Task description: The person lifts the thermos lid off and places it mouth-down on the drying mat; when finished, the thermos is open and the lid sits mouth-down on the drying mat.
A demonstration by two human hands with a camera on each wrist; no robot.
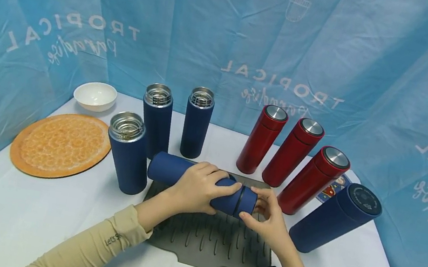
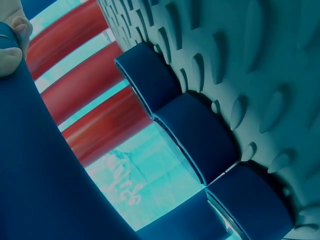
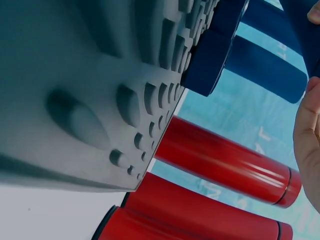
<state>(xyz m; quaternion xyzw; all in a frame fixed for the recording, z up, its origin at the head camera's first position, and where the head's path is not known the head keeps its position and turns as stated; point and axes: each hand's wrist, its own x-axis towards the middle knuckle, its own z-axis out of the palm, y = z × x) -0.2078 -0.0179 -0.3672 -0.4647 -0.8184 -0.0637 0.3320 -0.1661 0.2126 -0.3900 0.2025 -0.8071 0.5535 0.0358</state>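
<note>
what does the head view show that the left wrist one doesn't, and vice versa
Only the head view shows the white bowl and round orange board. Only the left wrist view clearly shows three blue lids in a row on the ridged grey mat. Both share the three red bottles, the held blue bottle and that mat.

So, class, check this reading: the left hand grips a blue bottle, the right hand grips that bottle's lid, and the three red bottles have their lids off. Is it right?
Not quite: the three red bottles have their silver-topped lids on, as the head view shows. The left hand does grip a blue bottle, and the right hand its lid.
</note>
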